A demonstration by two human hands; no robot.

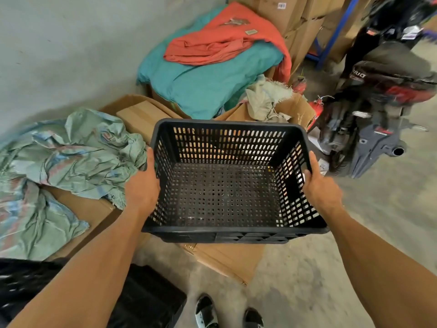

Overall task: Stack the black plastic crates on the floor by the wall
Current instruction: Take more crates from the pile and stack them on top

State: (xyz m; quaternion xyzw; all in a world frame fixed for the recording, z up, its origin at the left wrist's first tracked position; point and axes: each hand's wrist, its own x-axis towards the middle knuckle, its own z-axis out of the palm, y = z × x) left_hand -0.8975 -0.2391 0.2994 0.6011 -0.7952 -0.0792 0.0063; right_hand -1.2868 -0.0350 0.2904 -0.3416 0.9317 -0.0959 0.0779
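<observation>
Nearest, a second black crate (pixel 146 301) sits blurred at my lower left, beside my shoes (pixel 205 313). My left hand (pixel 142 188) and right hand (pixel 321 190) each close around a side rim of the black crate (pixel 224 192), held open-side up, clear of the floor above flattened cardboard (pixel 227 259); its long axis runs away from me. Beyond: crumpled sacks (pixel 66 159), teal and orange cloths (pixel 208 74), scooter (pixel 378 102).

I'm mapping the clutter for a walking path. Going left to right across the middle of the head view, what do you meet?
Crumpled pale green woven sack → left hand → black perforated plastic crate → right hand → parked dark motor scooter.
</observation>
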